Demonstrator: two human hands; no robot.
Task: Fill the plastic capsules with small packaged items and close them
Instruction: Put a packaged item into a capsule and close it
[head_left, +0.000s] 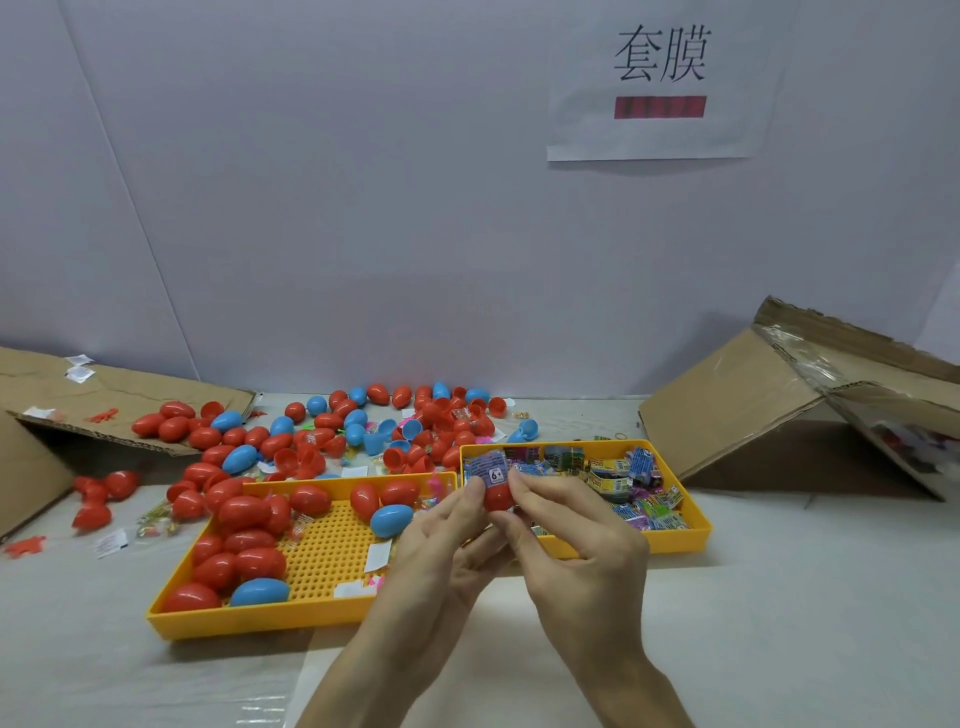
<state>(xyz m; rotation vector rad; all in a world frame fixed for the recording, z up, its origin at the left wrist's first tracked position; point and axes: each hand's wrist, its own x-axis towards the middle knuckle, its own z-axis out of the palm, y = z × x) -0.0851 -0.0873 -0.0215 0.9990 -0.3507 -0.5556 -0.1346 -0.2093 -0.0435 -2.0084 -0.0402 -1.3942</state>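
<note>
I see both forearms rising from below, left hand and right hand meeting at the far right corner of the perforated yellow tray. Loose capsules crowd that tray. The hands partly hide a second tray of packets to its right. Fingertips of both hands pinch a red capsule topped by a blue packet.

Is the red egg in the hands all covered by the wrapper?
Only partly: the printed wrapper covers the top of the red egg; its lower half shows bare red.
</note>
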